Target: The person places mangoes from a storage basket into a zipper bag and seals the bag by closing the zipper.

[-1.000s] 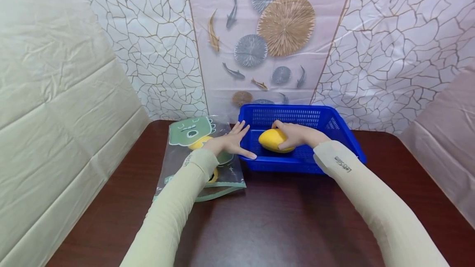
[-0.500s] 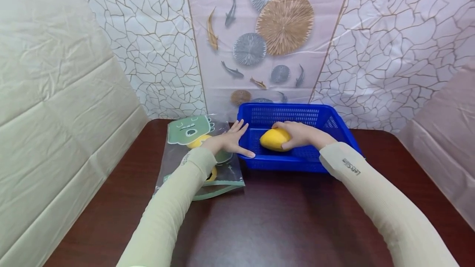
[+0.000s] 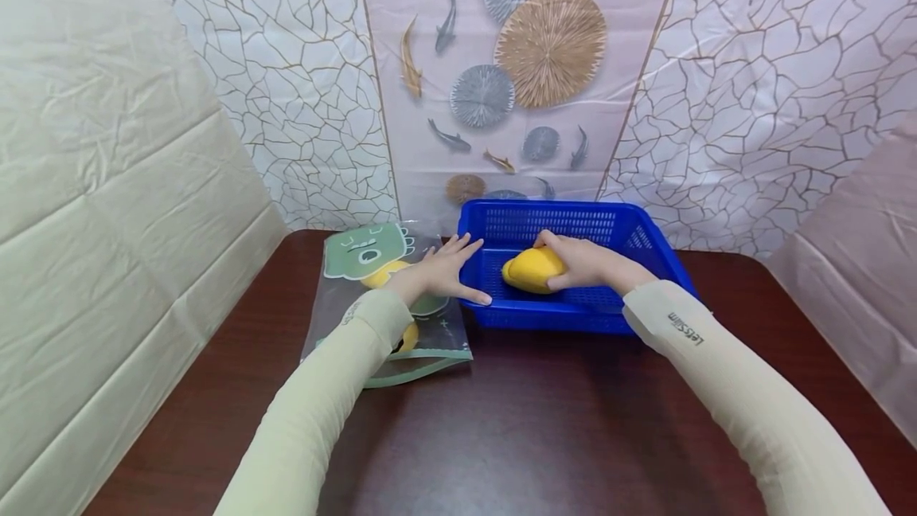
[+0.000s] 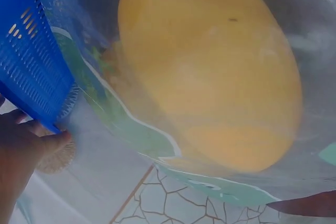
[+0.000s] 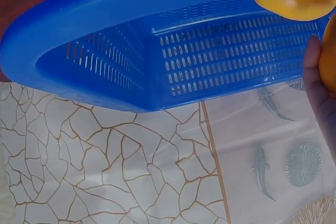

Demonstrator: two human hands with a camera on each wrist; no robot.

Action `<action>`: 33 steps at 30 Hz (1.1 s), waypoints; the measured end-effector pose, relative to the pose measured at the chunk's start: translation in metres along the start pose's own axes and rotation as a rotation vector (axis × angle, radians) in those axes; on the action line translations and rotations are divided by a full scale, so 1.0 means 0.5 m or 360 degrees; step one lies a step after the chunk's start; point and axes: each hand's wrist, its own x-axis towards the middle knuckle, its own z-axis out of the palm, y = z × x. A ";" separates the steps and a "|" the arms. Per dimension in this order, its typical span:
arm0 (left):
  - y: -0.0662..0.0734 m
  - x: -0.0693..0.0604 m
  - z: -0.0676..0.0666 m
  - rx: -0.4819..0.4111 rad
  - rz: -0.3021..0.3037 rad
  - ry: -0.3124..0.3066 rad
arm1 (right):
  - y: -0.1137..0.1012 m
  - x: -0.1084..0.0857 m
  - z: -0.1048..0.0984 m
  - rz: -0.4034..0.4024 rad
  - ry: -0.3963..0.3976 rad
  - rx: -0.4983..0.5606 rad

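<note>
1. As the head camera fed down my link, I saw the right hand point(image 3: 583, 261) hold a yellow fruit point(image 3: 533, 271) between thumb and fingers, inside the blue basket point(image 3: 552, 317), toward its left half. The left hand point(image 3: 440, 273) was spread at the basket's left rim, near its front corner, with nothing visible in its fingers. A clear bag point(image 3: 440, 337) lay left of the basket. I judged that good work here wanted a hold round the fruit's thick middle, with the spread hand steadying the basket.

2. From the left wrist, I made out another fruit point(image 4: 210, 66) through the bag's film, and the left fingers at the basket's rim; how hard they pressed, I couldn't tell.

3. On the right wrist, a second basket fruit point(image 5: 296, 6) showed near the held one, partly behind the rim. A straight rise looked safest past it and the basket walls. With the backdrop point(image 3: 315, 102) close behind the basket, I reckoned the tabletop point(image 3: 530, 420) before it gave better room.
</note>
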 end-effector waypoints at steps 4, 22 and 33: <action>0.006 -0.008 0.001 0.0086 0.0011 0.0053 | 0.000 -0.001 0.003 -0.0007 0.0027 -0.0052; 0.020 -0.050 0.023 0.0419 0.0224 0.0200 | -0.014 -0.022 0.009 -0.0069 0.0225 -0.0109; 0.038 -0.070 0.044 0.0330 0.0355 0.0382 | -0.020 -0.050 0.023 -0.0158 0.0380 -0.0159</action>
